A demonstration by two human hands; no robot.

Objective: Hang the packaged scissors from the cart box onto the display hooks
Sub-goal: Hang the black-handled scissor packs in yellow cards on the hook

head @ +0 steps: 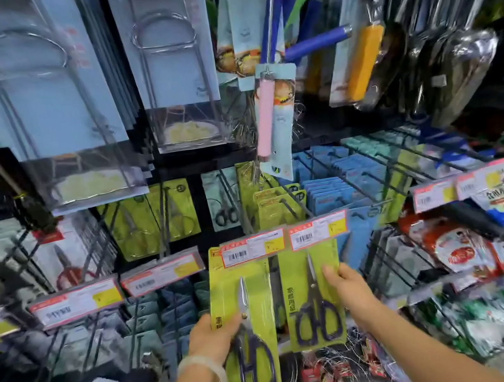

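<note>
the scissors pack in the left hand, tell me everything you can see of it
The scissors pack is a tall yellow-green card under clear, shiny film, with dark print down its left edge. Inside lies one pair of scissors, silver blades pointing up, dark loop handles at the bottom. It stands nearly upright, slightly tilted, in front of the hooks, its top tucked behind a red-edged price tag. The left hand grips its left edge.

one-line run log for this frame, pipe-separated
stage: hanging | left hand: grips left scissors pack | right hand: holds right scissors pack | both packs below price tags
</note>
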